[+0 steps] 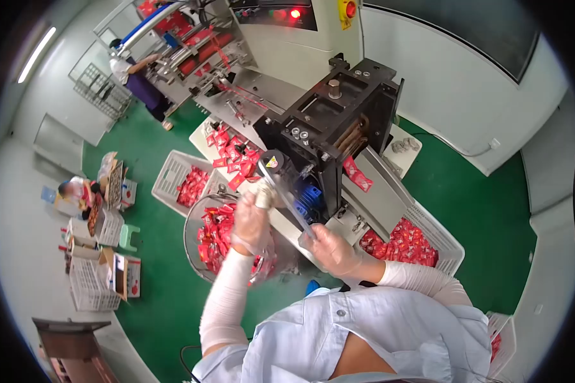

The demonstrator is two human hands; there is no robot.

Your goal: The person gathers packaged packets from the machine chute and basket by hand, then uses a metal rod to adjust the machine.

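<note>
My left hand (252, 220), in a clear glove, is closed at the upper end of a whitish crumpled thing (264, 195), perhaps a cloth. My right hand (333, 251), also gloved, grips the lower end of a long clear strip (289, 199) that slants up beside the black machine (329, 108). Beneath my left hand stands a round clear-walled bin (189, 246) of red packets (216, 235). More red packets (236, 153) lie on the white table behind it. One red packet (358, 174) rests at the top of the metal chute (378, 198).
A white crate (166, 185) with red packets stands at the left, another (452, 250) at the right below the chute. A person (140, 83) stands by a machine at the back left; another person (78, 193) is among crates at the far left. Green stool (129, 237).
</note>
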